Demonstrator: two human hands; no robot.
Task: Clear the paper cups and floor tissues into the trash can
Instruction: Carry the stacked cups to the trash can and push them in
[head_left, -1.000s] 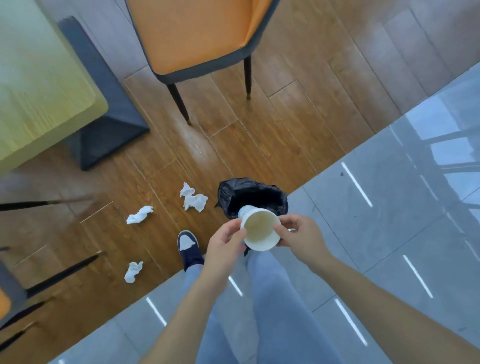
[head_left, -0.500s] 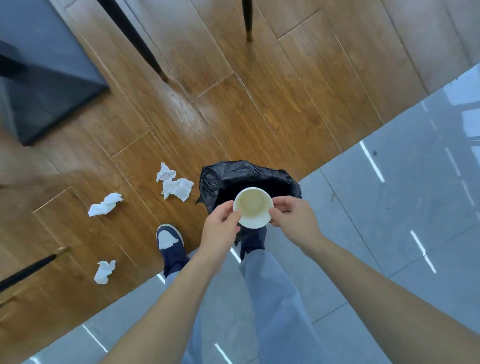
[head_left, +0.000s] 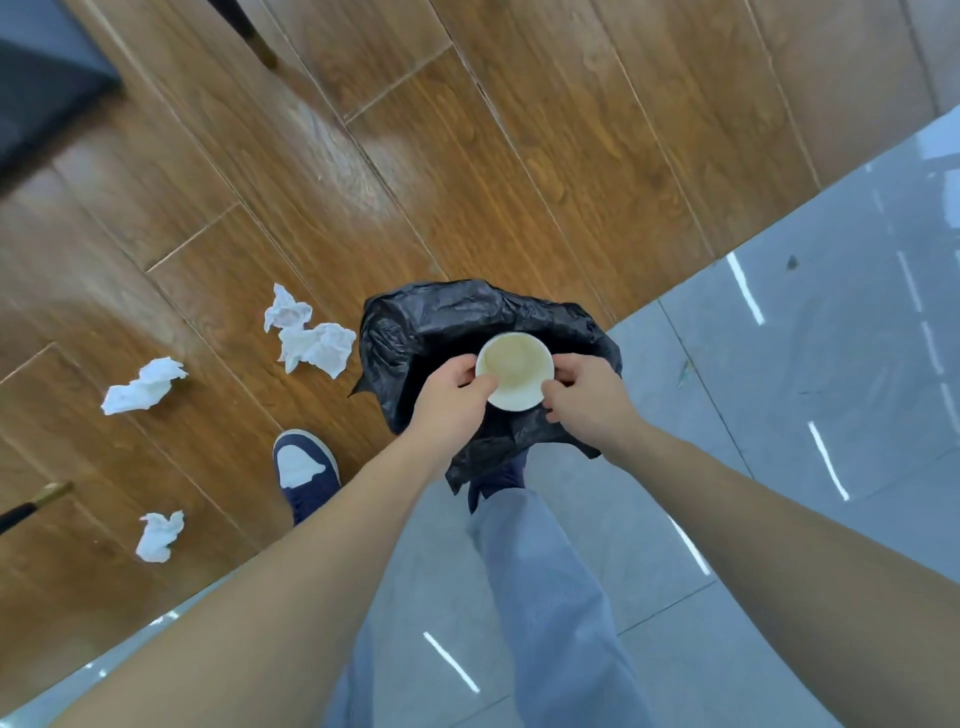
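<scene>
Both hands are on the paper cup (head_left: 514, 371) right now, left hand (head_left: 450, 402) pinching the rim on one side, right hand (head_left: 589, 397) on the other, so the grip is closed on it from both sides. Cup's upright, mouth facing up, and sits directly over the open trash can (head_left: 395, 332) with its black liner, so I'd guess a straight drop does it. It's white, inside stained tan, looks empty. Crumpled tissues (head_left: 310, 339) lie on the wood floor (head_left: 519, 156), nearer the left hand.
</scene>
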